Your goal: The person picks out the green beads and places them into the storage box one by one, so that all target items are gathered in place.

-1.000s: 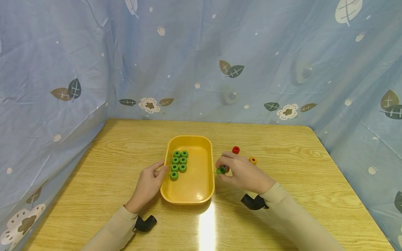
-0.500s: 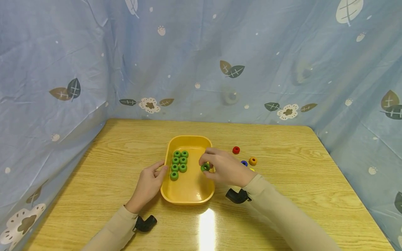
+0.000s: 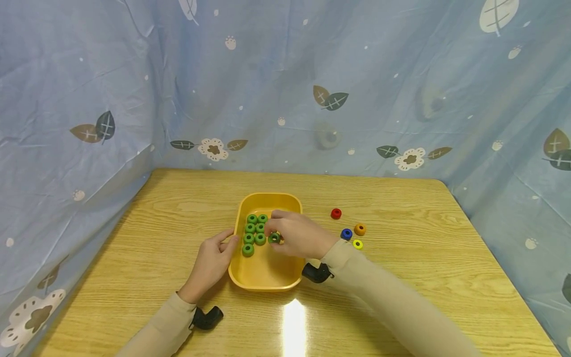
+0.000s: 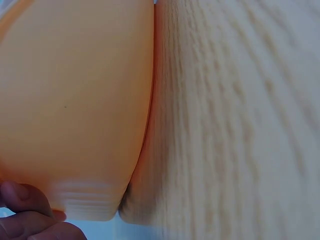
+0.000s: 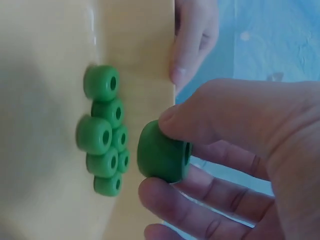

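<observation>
A green bead (image 5: pixel 162 152), round with a hole through it, is pinched between the thumb and fingers of my right hand (image 3: pixel 301 235), above the tray floor. Several more green beads (image 3: pixel 249 239) stand in two columns along the left side of the yellow tray (image 3: pixel 267 277). With its thumb over the rim and fingers outside, my left hand (image 3: pixel 213 260) holds the tray's left wall. That wall's outer face shows in the left wrist view, beside the fingers (image 4: pixel 30 212).
Right of the tray on the wooden table (image 3: pixel 401 258) lie a red bead (image 3: pixel 336 213), a blue bead (image 3: pixel 346 234), an orange bead (image 3: pixel 360 229) and a yellow bead (image 3: pixel 358 244). A patterned blue cloth (image 3: pixel 285 74) hangs behind the table.
My right hand has moved left with the green bead, from beside the tray to over it near the green columns. The blue and yellow beads have come into view. My left hand stays put.
</observation>
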A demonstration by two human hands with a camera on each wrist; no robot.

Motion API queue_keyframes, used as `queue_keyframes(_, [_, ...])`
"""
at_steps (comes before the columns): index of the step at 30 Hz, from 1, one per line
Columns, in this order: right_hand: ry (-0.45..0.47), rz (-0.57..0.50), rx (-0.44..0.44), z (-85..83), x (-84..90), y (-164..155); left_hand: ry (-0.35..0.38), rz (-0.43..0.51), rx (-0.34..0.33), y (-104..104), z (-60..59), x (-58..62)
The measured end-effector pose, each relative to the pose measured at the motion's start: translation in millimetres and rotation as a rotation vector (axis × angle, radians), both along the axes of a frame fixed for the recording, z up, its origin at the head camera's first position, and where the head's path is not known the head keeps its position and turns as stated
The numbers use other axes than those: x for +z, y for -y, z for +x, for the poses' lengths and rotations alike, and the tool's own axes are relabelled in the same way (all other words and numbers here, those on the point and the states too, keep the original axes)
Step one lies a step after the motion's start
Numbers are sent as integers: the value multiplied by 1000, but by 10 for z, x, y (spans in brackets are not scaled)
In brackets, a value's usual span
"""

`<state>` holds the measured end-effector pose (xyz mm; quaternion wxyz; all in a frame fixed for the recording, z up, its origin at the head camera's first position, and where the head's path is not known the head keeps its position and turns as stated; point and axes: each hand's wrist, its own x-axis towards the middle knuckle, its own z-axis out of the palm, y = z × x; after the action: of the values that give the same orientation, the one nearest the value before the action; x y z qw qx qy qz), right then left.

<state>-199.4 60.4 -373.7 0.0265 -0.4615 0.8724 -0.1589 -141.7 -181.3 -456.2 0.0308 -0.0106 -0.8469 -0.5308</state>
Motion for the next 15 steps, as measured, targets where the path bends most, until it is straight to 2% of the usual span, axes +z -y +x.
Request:
queue_keyframes(9, [-18,22,11,-45,-96,235,-5,20,-13,10,5,-10])
queue_keyframes(15, [29,74,-12,-78,-163,337,-8,26,-20,12,2,-11])
